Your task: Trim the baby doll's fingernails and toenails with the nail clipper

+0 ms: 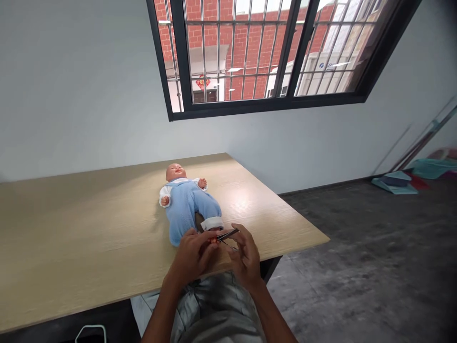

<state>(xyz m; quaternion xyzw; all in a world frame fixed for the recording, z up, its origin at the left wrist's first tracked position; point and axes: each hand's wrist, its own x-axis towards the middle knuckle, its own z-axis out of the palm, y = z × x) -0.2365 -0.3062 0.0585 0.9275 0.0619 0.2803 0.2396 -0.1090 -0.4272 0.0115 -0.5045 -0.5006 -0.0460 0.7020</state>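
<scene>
A baby doll (185, 197) in blue overalls and a white shirt lies on its back on the wooden table (93, 233), head toward the wall. One trouser leg has a turned-up white cuff (212, 222). Below that cuff, my left hand (193, 251) is closed around the doll's bare foot (214, 240), whose toes show between my fingers. In my right hand (247, 255) is a small metal nail clipper (228, 234), pinched between thumb and fingers. Its jaws are at the toes; whether they touch is too small to tell.
The table's right edge (278, 197) runs close to my right side, with dark floor (342, 267) beyond. A barred window (243, 62) is in the wall ahead. Teal and red items (398, 182) lie on the floor far right.
</scene>
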